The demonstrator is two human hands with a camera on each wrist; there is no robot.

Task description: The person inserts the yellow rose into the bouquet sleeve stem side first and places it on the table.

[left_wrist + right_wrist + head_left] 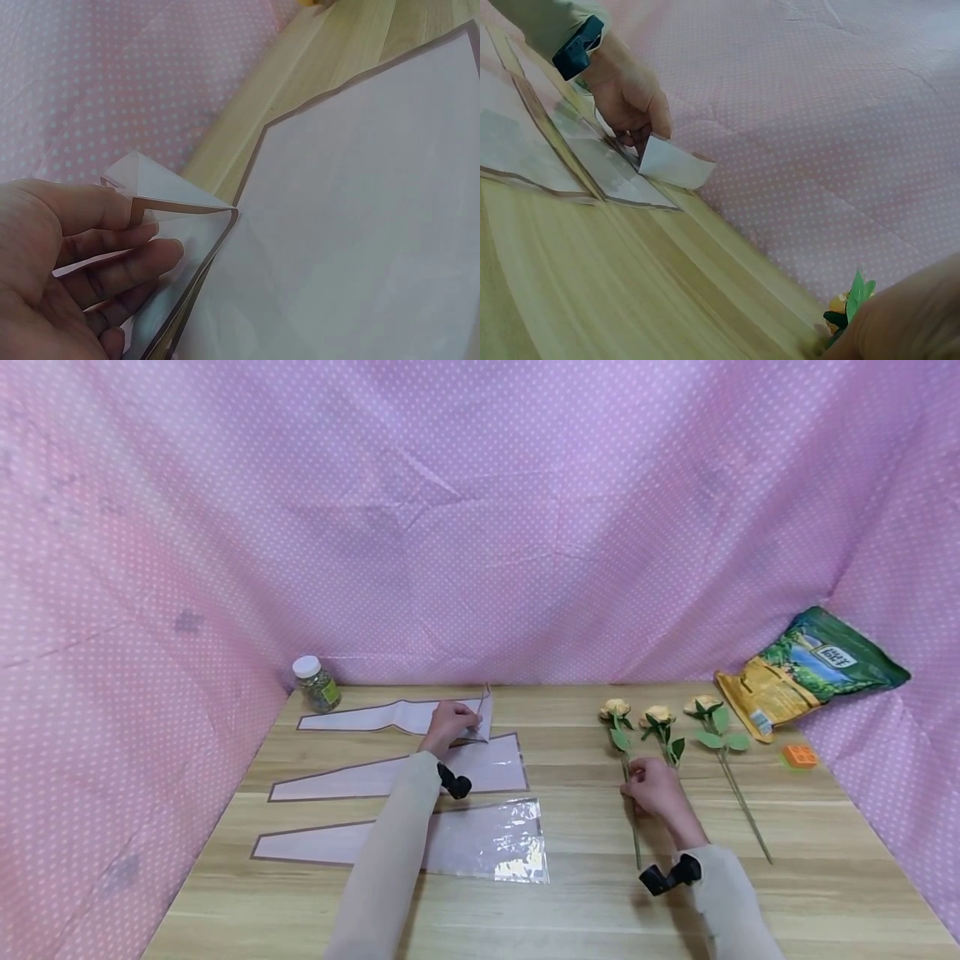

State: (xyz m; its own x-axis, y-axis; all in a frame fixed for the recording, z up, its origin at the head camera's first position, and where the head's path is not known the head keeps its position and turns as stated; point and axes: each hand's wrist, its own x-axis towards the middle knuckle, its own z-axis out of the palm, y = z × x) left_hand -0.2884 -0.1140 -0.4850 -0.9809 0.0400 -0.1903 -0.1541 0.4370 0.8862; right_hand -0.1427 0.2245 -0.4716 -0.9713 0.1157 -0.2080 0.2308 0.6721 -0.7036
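Observation:
My left hand (450,724) pinches the wide end of the farthest flower sleeve (360,718), a tapered clear bag with a brown border. That end is lifted and folded up, as the left wrist view shows at the sleeve corner (180,184). Two more flower sleeves (330,778) (480,839) lie flat nearer to me. At the right, my right hand (654,787) pinches the stem of the leftmost yellow artificial rose (617,708). Beside it are a middle rose (658,717), its stem partly hidden by the hand, and a right rose (705,706).
A white-lidded jar (318,685) stands at the table's back left corner. A green and yellow packet (810,668) leans on the pink dotted cloth (480,527) at the back right. An orange block (799,756) sits near the right edge of the wooden table (570,910).

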